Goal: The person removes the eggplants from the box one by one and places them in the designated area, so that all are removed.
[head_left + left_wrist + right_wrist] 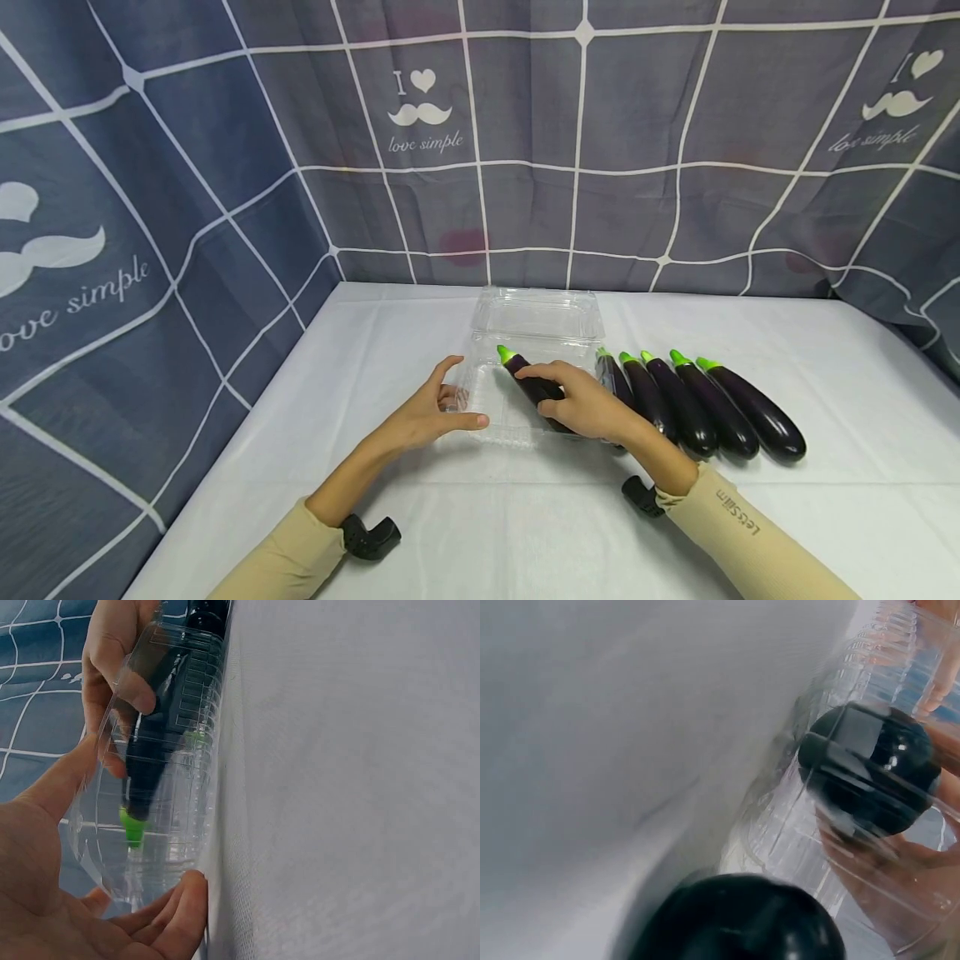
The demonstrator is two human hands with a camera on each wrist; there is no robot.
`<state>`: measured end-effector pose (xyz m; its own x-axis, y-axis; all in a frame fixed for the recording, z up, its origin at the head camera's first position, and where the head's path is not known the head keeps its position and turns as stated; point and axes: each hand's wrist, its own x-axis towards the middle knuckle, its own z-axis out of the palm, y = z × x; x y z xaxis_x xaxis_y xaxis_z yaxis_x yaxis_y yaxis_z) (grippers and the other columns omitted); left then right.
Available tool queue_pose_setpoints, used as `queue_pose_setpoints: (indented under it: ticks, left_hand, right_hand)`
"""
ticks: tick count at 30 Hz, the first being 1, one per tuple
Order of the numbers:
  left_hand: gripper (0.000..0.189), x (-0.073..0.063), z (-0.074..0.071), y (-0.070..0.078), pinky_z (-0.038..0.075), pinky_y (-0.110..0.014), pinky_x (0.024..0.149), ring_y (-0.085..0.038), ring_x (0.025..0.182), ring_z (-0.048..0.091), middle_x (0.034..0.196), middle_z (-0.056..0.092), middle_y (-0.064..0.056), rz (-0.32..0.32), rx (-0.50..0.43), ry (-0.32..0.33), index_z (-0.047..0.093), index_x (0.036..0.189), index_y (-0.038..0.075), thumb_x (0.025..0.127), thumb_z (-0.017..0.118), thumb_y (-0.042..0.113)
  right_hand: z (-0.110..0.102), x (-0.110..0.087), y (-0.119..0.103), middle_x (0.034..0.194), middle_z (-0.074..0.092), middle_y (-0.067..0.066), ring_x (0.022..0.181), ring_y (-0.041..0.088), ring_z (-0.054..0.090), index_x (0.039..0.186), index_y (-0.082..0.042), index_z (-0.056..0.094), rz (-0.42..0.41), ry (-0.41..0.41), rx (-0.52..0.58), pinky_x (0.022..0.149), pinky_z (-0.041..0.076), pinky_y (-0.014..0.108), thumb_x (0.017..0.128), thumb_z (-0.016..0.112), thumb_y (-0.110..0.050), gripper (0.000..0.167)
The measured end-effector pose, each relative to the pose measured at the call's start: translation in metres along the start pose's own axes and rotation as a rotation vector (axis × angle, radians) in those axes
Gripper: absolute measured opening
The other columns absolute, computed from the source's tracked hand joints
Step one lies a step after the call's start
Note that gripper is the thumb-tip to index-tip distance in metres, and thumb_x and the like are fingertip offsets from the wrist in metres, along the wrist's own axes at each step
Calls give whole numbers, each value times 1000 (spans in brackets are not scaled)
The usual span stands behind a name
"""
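My right hand point(588, 404) grips a dark purple eggplant point(528, 379) from above, over the base of a clear plastic clamshell box point(491, 400). The eggplant slants, its bright green stem end toward the back left. Its rounded end point(870, 769) appears through the clear wall in the right wrist view. At the box's left end is my left hand point(423, 417), with thumb and fingers spread about the wall. The left wrist view shows its fingertips point(191, 889) right at the low edge of the box.
Several more eggplants point(720, 404) lie side by side right of the box, green ends toward the back. The box's raised lid point(536, 317) lies back behind its base. A white cloth point(465, 533) covers the table, and a grey checked curtain point(525, 208) stands behind it.
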<state>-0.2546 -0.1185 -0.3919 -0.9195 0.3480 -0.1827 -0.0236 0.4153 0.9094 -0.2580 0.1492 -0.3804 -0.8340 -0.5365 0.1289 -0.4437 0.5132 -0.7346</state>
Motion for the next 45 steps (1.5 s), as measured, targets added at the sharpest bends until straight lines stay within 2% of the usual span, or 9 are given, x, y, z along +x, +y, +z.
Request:
queue_pose_setpoints:
  ticks: [5,11,17,22,29,32,39,45]
  left_hand:
    - [106,0,0,-1,41,-51,98,-29,128,47,137,49,-17,-3,14,6,19,156,28,75,85,40]
    - [106,1,0,-2,41,-51,98,-29,127,47,136,49,-17,-10,12,8,19,156,28,75,86,40]
    - [105,2,0,-2,41,-52,99,-31,130,45,139,46,-19,-2,16,-1,18,156,27,76,85,40]
    - [106,-2,1,-3,41,-52,98,-31,131,45,140,46,-19,-5,18,4,19,157,27,75,85,40]
    - [106,1,0,-3,41,-53,98,-32,131,45,139,47,-19,1,28,-1,19,156,26,76,85,40]
    - [106,1,0,-3,40,-54,100,-33,132,43,141,46,-20,2,33,-7,18,157,27,76,85,41]
    - [106,1,0,-3,40,-53,99,-29,130,45,140,46,-18,9,42,-5,18,157,28,75,85,43]
    - [107,0,-2,-3,40,-53,98,-29,130,45,141,45,-18,6,37,-8,17,157,28,76,85,42]
  right_hand:
    - [0,-1,0,133,54,13,123,30,49,135,-7,59,18,52,42,98,40,55,86,59,4,50]
    - [0,-1,-1,133,56,9,118,29,52,134,-10,59,29,114,53,96,42,51,86,61,-1,49]
    - [-3,-4,-3,137,55,9,124,30,50,136,-13,58,15,151,60,97,42,54,89,63,-4,48]
    - [-3,-7,-6,139,53,9,124,28,51,137,-14,57,15,162,81,91,48,47,90,63,-6,48]
    - [-9,-10,-12,136,55,11,120,26,55,138,-9,56,-48,213,61,91,50,42,90,66,-3,50]
    - [-18,-17,-14,136,56,11,118,24,57,139,-10,56,-56,233,60,88,52,36,91,67,-4,50]
    - [-57,-47,-16,135,55,15,85,18,69,142,-10,53,-20,278,102,69,54,28,93,67,-6,51]
    - [-94,-73,-10,125,60,15,102,5,59,142,-11,52,11,338,-19,76,49,18,94,67,-6,50]
